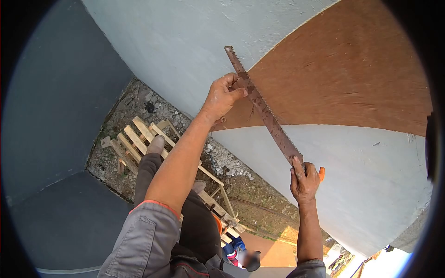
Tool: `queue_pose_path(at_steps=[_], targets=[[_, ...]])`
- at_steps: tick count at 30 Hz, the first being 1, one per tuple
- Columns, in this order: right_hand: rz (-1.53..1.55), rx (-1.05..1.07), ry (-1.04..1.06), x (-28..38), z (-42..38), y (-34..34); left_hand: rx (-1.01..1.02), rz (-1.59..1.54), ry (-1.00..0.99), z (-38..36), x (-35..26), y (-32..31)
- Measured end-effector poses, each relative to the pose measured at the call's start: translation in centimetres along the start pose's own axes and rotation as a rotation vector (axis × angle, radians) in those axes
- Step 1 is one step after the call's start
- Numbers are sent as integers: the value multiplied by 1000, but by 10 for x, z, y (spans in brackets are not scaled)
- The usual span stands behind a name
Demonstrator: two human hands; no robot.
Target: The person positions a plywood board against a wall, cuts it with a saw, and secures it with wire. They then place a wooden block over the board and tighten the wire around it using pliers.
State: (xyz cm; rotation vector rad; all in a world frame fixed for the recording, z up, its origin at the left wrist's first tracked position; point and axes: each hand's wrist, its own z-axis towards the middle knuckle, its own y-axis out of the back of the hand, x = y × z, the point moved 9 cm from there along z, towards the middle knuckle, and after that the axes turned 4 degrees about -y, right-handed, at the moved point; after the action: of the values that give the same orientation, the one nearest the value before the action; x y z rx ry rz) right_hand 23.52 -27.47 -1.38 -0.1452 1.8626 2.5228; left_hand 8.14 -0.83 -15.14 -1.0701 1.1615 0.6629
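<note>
A hand saw (273,126) with a long, rust-stained toothed blade is held out slantwise in front of the wall. My right hand (306,184) is closed round its handle, and a bit of orange handle shows past the fingers. Partway along the blade, nearer its far tip, my left hand (224,96) grips it between thumb and fingers. Beyond that hand the blade's tip sticks out free. Behind the saw, the wall carries a curved brown area (343,78) bordered by light grey surface (171,41).
Under my feet is a wooden slatted platform (134,139) above rubble-strewn ground (232,169). Dark grey walls (55,102) stand to the left. Below, another person (237,245) is near the platform's end, beside a partly hidden orange object (217,223).
</note>
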Motion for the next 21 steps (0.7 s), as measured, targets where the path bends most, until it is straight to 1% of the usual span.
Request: queue_pose_path(at_steps=[1, 5, 7, 9, 11, 13, 14, 16, 21], targets=[[32, -18, -1, 2, 3, 3, 23, 17, -32, -1, -4, 0], [38, 5, 33, 1, 11, -4, 4, 10, -5, -4, 1, -4], [33, -9, 28, 0, 13, -5, -85, -257, -39, -5, 1, -1], [25, -20, 23, -1, 14, -6, -81, -314, -31, -6, 4, -1], [24, 14, 17, -5, 12, -9, -76, -375, -21, -6, 4, -1], [26, 12, 29, -5, 13, -9, -36, -454, 20, -6, 6, -2], [29, 8, 42, -4, 14, -8, -36, -454, 22, -6, 6, -3], [38, 20, 38, -5, 16, -10, -55, -547, 24, -6, -1, -6], [22, -5, 26, -2, 20, -11, 28, -460, 21, -1, 6, 1]])
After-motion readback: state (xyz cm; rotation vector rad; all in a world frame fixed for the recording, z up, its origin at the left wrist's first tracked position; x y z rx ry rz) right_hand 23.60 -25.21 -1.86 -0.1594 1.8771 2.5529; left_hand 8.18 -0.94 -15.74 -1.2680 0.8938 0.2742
